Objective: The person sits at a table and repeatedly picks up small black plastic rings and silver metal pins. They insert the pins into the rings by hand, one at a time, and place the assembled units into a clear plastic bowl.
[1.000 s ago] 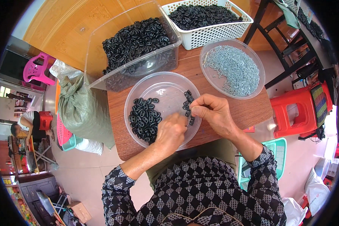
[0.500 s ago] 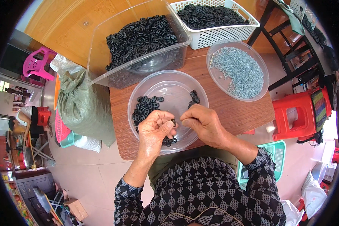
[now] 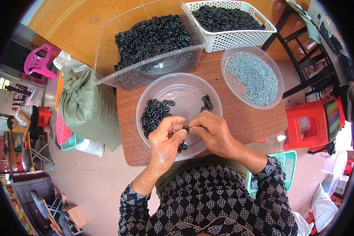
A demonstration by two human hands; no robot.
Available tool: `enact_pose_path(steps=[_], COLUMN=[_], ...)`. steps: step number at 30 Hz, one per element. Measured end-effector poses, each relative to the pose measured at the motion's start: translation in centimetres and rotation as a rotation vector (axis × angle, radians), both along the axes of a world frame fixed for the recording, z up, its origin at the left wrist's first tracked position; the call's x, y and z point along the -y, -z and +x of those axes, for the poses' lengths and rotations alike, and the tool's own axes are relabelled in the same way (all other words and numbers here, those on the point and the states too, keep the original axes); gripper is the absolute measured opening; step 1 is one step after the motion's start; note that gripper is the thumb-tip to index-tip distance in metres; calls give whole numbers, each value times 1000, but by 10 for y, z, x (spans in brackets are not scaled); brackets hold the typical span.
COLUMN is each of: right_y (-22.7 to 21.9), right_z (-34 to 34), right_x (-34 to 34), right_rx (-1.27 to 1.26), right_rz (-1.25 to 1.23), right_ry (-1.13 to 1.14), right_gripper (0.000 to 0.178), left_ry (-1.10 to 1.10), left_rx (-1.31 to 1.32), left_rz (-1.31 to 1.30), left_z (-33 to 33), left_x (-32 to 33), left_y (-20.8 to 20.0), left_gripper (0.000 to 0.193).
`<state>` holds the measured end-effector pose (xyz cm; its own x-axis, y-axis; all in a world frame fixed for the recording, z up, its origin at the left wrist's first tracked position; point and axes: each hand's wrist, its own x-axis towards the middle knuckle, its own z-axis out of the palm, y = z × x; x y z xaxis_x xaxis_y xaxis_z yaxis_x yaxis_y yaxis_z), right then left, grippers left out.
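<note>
1 small black piece [image 3: 185, 128] is between the hands, over the near half of the round clear tub [image 3: 181, 89]. The left hand [image 3: 164, 141] pinches it; the right hand [image 3: 213, 131] has its fingertips against it, their grip too hidden to tell.

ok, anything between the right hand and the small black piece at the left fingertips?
Nothing visible. The right hand has its fingertips right by the black piece, which the left hand holds; whether they touch it is too small to tell. The loose black pieces lie off to the side.
</note>
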<state>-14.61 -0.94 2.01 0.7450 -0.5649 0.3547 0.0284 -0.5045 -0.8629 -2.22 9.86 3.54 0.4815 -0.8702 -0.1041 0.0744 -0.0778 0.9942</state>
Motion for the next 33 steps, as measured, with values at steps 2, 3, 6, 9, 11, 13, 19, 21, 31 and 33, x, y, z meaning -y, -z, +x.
enact_pose_path(steps=[2, 3, 6, 9, 11, 13, 19, 21, 31, 33], right_y=[1, 1, 0, -1, 0, 0, -1, -1, 0, 0], right_z=[0, 0, -1, 0, -1, 0, 0, 0, 0, 0], right_x=[0, 0, 0, -1, -2, -2, -3, -3, -2, -3], right_rx=[4, 6, 7, 18, 20, 16, 7, 7, -8, -14], right_rz=[-13, -20, -32, -26, -27, -30, -9, 0, 39, 29], right_ry=[3, 6, 10, 8, 14, 16, 17, 21, 22, 20], right_gripper=[7, 7, 7, 7, 7, 7, 7, 7, 5, 5], left_ry=[-8, -7, -6, -10, -11, -16, -12, -14, -12, -13], left_rx=[8, -7, -42, -48, -39, -31, -19, -22, 1, 6], left_rz=[5, -4, -22, -18, -2, -4, -16, -14, -2, 3], left_z=[-1, -1, -1, -1, -2, -2, 0, -1, 0, 0], left_x=[0, 0, 0, 0, 0, 0, -1, -1, -1, -1], left_y=[0, -1, 0, 1, 0, 0, 2, 1, 2, 3], left_gripper=[23, 23, 24, 23, 22, 22, 20, 20, 21, 21])
